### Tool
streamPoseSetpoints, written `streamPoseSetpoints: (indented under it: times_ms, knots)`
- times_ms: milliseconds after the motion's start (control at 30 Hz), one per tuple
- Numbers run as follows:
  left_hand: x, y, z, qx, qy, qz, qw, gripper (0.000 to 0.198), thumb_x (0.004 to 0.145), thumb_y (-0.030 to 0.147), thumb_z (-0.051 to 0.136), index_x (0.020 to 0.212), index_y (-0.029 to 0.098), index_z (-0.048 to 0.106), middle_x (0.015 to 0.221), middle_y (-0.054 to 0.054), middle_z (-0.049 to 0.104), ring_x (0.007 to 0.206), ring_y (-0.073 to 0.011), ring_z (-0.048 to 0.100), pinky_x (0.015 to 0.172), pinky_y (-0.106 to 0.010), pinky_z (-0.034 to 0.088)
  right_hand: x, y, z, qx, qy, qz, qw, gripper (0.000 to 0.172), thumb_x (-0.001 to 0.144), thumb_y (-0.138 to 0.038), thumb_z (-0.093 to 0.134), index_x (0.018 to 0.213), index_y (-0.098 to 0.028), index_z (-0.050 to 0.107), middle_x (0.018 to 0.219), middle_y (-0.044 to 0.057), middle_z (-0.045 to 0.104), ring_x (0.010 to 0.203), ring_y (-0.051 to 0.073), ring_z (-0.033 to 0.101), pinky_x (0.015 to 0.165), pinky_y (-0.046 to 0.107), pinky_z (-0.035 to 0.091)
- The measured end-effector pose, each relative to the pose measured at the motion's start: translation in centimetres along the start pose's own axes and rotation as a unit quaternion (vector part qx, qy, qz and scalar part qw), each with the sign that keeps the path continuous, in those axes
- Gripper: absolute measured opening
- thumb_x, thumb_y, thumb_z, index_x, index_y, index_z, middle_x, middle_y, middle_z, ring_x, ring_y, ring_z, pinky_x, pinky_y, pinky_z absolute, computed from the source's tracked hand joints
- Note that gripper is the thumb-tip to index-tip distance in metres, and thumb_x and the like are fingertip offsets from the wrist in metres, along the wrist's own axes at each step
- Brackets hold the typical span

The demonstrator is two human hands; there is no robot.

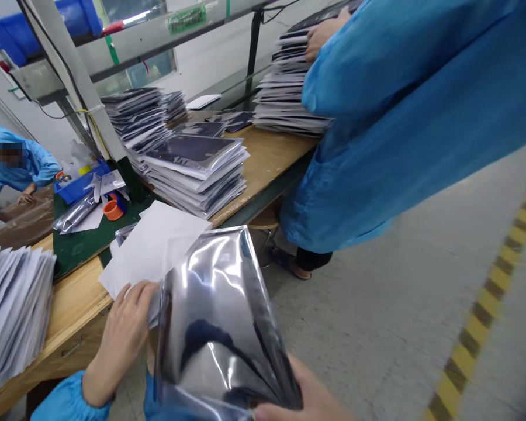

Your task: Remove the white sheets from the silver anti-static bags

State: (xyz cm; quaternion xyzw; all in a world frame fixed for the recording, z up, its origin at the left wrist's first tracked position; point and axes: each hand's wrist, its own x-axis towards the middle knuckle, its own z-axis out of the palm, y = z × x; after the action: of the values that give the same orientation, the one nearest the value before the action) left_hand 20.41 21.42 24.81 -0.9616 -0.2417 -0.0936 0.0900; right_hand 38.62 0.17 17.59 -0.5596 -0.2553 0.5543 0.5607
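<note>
A shiny silver anti-static bag [221,316] is held up in front of me, over the edge of the wooden bench. My left hand [125,330] grips its left side, fingers curled where a white sheet [155,245] meets the bag. My right hand [309,394] holds the bag's lower right corner from underneath, thumb on the edge. The white sheet sticks out behind the bag, resting over the bench edge.
Stacks of bagged items [197,172] cover the wooden bench [272,158]. A pile of white sheets [13,304] lies at left. A person in a blue gown [403,117] stands close on the right, hand on another stack [284,88]. Another person [9,169] works at far left. Grey floor with yellow-black tape [477,333].
</note>
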Motion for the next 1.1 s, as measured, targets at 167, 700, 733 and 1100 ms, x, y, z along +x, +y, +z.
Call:
streamPoseSetpoints:
  times_ms: [167, 700, 733, 1100]
  knots:
    - [-3.9, -0.1, 1.2, -0.054, 0.062, -0.166, 0.983, 0.029, 0.08, 0.02, 0.046, 0.108, 0.017, 0.053, 0.102, -0.011, 0.061, 0.096, -0.0256, 0.058, 0.08, -0.037, 0.048, 2.2, -0.1, 2.3, 0.078, 0.055, -0.014, 0.995, 0.058, 0.055, -0.037, 0.083, 0.106, -0.019, 0.061, 0.098, 0.007, 0.073, 0.093, 0.031, 0.065, 0.082, 0.043, 0.053]
    - [-7.0, 3.9, 2.3, -0.279, 0.349, -0.417, 0.792, 0.02, 0.07, 0.029, 0.068, 0.082, 0.016, 0.058, 0.073, -0.001, 0.062, 0.06, -0.0126, 0.064, 0.054, -0.019, 0.049, 2.1, 0.8, 7.4, 0.154, 0.09, -0.02, 0.984, 0.048, 0.059, -0.036, 0.082, 0.1, -0.02, 0.063, 0.092, 0.005, 0.074, 0.088, 0.029, 0.066, 0.078, 0.041, 0.053]
    - [-7.2, 3.9, 2.4, -0.269, 0.372, -0.403, 0.792, 0.02, 0.071, 0.027, 0.067, 0.084, 0.017, 0.056, 0.075, 0.0, 0.061, 0.062, -0.0122, 0.064, 0.055, -0.02, 0.05, 2.0, 1.0, 7.4, 0.156, 0.083, -0.017, 0.984, 0.049, 0.059, -0.037, 0.082, 0.101, -0.02, 0.063, 0.094, 0.006, 0.074, 0.09, 0.029, 0.066, 0.08, 0.042, 0.053]
    - [-11.2, 5.4, 3.7, -0.267, 0.184, -0.178, 0.929, 0.016, 0.083, 0.014, 0.056, 0.069, 0.021, 0.058, 0.062, -0.002, 0.064, 0.055, -0.0143, 0.061, 0.053, -0.025, 0.048, 1.8, 1.7, 8.9, 0.109, 0.12, -0.009, 0.987, 0.046, 0.059, -0.038, 0.082, 0.095, -0.019, 0.062, 0.09, 0.007, 0.074, 0.086, 0.031, 0.067, 0.077, 0.043, 0.056]
